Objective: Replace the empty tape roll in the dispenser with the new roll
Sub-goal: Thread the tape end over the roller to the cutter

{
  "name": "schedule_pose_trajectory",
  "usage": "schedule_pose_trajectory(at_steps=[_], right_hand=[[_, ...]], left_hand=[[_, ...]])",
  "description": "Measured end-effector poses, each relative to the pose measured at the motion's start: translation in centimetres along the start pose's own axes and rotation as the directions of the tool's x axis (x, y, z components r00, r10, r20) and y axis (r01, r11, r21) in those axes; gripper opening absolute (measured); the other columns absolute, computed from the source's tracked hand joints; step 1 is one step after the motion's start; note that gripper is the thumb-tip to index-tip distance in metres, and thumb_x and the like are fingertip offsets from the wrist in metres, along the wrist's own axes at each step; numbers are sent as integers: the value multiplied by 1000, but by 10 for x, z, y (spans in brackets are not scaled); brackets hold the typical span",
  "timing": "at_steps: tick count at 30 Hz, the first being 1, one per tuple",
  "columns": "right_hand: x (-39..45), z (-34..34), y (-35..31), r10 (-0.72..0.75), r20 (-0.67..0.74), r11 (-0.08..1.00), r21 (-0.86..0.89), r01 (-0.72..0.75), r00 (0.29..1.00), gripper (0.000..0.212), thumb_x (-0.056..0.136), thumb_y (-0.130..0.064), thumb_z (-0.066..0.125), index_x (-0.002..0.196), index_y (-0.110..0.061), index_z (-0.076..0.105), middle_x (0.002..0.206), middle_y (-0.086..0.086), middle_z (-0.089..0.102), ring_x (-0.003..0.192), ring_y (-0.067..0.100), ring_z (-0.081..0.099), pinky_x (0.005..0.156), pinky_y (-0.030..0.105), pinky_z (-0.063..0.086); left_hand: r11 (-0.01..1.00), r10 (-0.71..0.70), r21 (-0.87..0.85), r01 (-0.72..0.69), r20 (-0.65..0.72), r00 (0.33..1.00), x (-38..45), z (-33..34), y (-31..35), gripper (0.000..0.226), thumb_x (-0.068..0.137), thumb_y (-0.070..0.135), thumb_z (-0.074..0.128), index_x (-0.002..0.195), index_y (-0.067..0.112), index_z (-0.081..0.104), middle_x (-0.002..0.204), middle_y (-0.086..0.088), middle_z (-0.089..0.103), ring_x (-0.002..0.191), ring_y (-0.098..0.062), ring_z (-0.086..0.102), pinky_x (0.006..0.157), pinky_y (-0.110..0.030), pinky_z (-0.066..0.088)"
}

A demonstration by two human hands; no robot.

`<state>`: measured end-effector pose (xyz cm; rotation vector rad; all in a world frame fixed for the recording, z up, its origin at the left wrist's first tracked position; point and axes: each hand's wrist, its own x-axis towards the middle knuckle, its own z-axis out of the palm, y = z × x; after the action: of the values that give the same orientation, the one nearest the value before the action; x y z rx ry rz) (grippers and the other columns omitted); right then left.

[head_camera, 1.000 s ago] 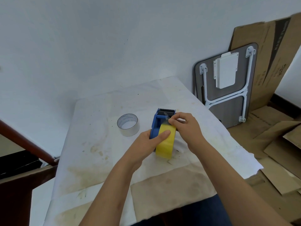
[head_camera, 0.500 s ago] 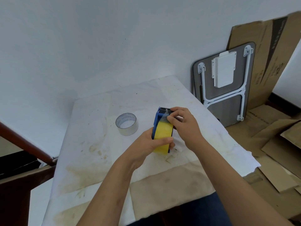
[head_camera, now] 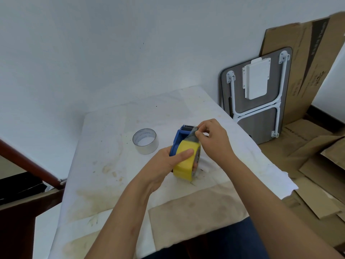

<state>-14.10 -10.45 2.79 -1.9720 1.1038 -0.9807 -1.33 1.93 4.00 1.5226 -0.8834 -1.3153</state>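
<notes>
The blue dispenser is mostly hidden: the yellow new roll sits in it and covers its near half, and the left hand wraps the left side, thumb pressed flat on the roll's face, so this grip is closed on dispenser and roll together. Only the blue far wall and the toothed cutter at the far end show clearly. The right hand hides the dispenser's right side; its thumb and forefinger pinch a greyish strip of tape end drawn from the roll up beside the cutter, though where exactly the strip ends under the fingers is hard to make out. All this is held just above the middle of the bench, whose stained white cover is cut off at the near edge. The empty tape roll stands on the bench just left of the dispenser, apart from it. Far right, a folded table and cardboard sheets lean on the wall.
</notes>
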Motion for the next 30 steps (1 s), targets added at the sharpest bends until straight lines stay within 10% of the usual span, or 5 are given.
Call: schedule_pose_trajectory(at_steps=[12, 17, 21, 26, 30], right_hand=[[6, -5, 2, -19, -15, 995, -96, 17, 1000, 3, 79, -1, 62, 76, -1, 61, 95, 13, 58, 80, 17, 53, 66, 4, 43], [6, -6, 0, 7, -12, 996, -85, -8, 1000, 8, 82, -14, 66, 78, -8, 64, 96, 1, 55, 91, 21, 63, 80, 37, 55], [7, -5, -3, 8, -20, 997, -74, -10, 1000, 7, 86, -17, 64, 80, -15, 63, 101, -3, 52, 94, 15, 61, 83, 36, 55], [11, -7, -4, -16, 15, 999, -47, 17, 1000, 6, 89, -15, 63, 83, -13, 63, 109, 0, 59, 98, 10, 53, 83, 18, 42], [14, -7, -6, 35, 27, 999, 4, -35, 999, 7, 88, -12, 62, 81, -14, 62, 105, 5, 67, 98, 17, 60, 88, 29, 48]], left_hand=[[984, 7, -178, -10, -17, 1000, -1, -1, 3, 68, 74, 43, 69, 130, 6, 61, 123, -17, 69, 101, -25, 67, 97, -43, 54], [999, 16, -48, -13, 49, 999, -2, 1, 4, 54, 82, 44, 67, 123, 10, 66, 122, -18, 70, 100, -24, 67, 102, -47, 50], [1000, 18, -11, -17, 113, 993, -5, 1, 8, 26, 99, 29, 55, 117, 16, 68, 107, -4, 78, 96, -13, 74, 87, -26, 59], [999, 9, -44, -3, 129, 992, -6, -3, 8, 38, 101, 32, 51, 132, 11, 60, 112, -11, 75, 105, -23, 70, 108, -43, 47], [999, 30, -32, -28, 87, 996, -3, 1, 8, 40, 93, 43, 62, 125, 19, 64, 110, -2, 76, 105, -20, 69, 110, -46, 46]])
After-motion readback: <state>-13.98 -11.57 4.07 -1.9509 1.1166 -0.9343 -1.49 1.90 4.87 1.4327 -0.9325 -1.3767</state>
